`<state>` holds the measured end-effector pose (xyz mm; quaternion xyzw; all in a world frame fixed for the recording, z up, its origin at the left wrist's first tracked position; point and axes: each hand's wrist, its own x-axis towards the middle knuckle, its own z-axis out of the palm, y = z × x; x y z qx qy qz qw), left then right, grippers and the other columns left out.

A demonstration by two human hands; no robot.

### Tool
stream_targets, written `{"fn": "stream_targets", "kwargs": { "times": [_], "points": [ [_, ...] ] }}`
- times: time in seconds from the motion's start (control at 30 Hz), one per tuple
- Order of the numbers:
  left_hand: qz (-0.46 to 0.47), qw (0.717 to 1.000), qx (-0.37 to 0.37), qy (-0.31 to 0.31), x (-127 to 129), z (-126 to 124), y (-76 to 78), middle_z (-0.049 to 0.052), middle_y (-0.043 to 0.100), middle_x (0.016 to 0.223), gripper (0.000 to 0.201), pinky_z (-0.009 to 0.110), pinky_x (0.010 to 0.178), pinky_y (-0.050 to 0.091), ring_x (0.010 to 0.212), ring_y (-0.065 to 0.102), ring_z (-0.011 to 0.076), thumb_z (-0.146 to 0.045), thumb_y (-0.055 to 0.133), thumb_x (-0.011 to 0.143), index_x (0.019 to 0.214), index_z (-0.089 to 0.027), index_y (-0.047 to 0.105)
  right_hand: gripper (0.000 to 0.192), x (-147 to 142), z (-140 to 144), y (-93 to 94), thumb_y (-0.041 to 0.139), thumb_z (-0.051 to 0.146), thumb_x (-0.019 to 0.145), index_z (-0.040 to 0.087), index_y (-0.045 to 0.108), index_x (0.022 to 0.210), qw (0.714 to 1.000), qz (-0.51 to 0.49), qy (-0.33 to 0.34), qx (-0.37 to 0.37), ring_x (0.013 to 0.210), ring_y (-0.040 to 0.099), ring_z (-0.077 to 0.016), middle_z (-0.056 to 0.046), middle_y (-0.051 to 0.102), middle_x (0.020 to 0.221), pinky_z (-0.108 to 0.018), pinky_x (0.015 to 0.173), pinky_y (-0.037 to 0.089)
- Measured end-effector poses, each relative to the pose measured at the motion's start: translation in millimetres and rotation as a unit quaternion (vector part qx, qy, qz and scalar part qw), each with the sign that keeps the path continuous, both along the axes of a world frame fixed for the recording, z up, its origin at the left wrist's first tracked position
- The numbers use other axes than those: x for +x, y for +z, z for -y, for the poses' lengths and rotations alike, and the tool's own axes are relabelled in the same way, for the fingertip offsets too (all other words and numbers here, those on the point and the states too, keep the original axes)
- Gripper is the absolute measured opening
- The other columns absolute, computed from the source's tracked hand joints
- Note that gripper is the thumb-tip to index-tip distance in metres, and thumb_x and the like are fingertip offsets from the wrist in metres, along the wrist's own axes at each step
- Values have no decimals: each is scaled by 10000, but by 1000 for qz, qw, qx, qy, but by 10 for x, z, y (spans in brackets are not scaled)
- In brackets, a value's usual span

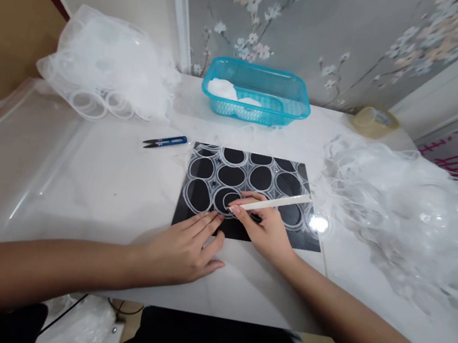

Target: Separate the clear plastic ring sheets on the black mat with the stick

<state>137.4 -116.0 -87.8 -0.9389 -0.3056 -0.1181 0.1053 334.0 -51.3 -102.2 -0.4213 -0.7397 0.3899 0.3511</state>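
Surface (120, 188): white, smooth, glossy, marble-like veining, faint reflections. Sheet (253, 187): black, flat, slight sheen, overlaid with clear film showing translucent whitish rings. Stick (281, 202) in right hand (265, 231): cream, matt, smooth; material cannot be told. Basket (257, 91): turquoise translucent plastic, perforated walls, glossy. Heaps (408, 209): thin clear plastic film, crinkled, shiny. Snips (165, 141): blue plastic handle, dark metal blades. Tape roll (374, 121): tan, dull sheen. Bag (5, 156): clear, smooth, glossy plastic.
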Motion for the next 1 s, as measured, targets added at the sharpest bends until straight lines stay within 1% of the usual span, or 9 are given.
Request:
{"fn": "stream_targets", "kwargs": {
  "times": [0.2, 0.33, 0.53, 0.63, 0.77, 0.8, 0.87, 0.93, 1.0],
  "points": [
    [-4, 1000, 3, 6, -2, -1, -5, 273, 598, 1189, 445, 437, 974, 480, 1140, 578, 354, -417, 429, 977, 1096, -14, 578, 149, 4, -20, -11, 588, 301, 887, 225, 713, 854, 1000, 19, 12, 16, 1116, 575, -243, -29, 739, 940, -420, 956, 464],
    [8, 1000, -13, 10, 4, -8, -3, 285, 594, 1183, 443, 442, 970, 480, 1134, 578, 361, -411, 449, 968, 1089, -6, 580, 137, 27, 14, -39, 573, 274, 898, 222, 700, 907, 995, 54, 19, 82, 1141, 562, -247, -34, 739, 949, -433, 950, 472],
    [36, 998, -52, 27, 1, -1, -38, 289, 589, 1183, 463, 431, 989, 459, 1152, 564, 348, -418, 451, 965, 1117, 6, 560, 235, 74, 37, -49, 511, 151, 905, 271, 674, 1026, 922, 186, 125, 316, 1297, 448, -262, -21, 716, 1089, -549, 1118, 257],
    [47, 997, -58, 18, -11, 4, -50, 303, 559, 1220, 435, 433, 1000, 448, 1179, 540, 363, -413, 485, 953, 1065, -2, 574, 260, 165, -240, 77, 512, 136, 889, 303, 669, 1013, 909, 221, 54, 350, 1252, 483, -264, -8, 721, 1055, -588, 1117, 212],
    [49, 997, -60, 19, -29, 8, -47, 280, 552, 1249, 400, 404, 1027, 427, 1217, 514, 338, -414, 490, 956, 1037, -32, 578, 212, 383, -585, 333, 482, 238, 925, 281, 689, 949, 904, 147, -223, 334, 1184, 521, -282, -38, 713, 989, -609, 1072, 256],
    [46, 997, -59, 21, -30, 8, -45, 277, 551, 1252, 397, 403, 1032, 422, 1221, 510, 336, -413, 489, 955, 1037, -35, 578, 210, 430, -594, 360, 484, 268, 927, 270, 694, 936, 909, 129, -239, 318, 1168, 530, -281, -49, 711, 981, -589, 1053, 299],
    [41, 997, -56, 22, -28, 5, -43, 278, 554, 1249, 396, 410, 1028, 424, 1214, 515, 342, -410, 496, 949, 1037, -33, 582, 204, 494, -519, 334, 503, 309, 919, 260, 701, 925, 938, 111, -191, 266, 1137, 548, -271, -52, 716, 963, -533, 1001, 388],
    [35, 998, -51, 23, -21, -1, -40, 278, 557, 1241, 391, 418, 1012, 434, 1194, 527, 349, -401, 507, 941, 1035, -30, 587, 202, 518, -394, 233, 517, 326, 912, 257, 706, 925, 966, 96, -137, 197, 1127, 556, -261, -42, 725, 950, -482, 961, 440],
    [33, 998, -48, 17, -15, -14, -25, 274, 563, 1231, 378, 423, 996, 443, 1174, 538, 349, -390, 515, 937, 1017, -30, 595, 212, 516, -301, 133, 526, 344, 906, 245, 712, 920, 980, 65, -135, 131, 1123, 563, -259, -40, 729, 954, -451, 955, 453]
  ]
}}
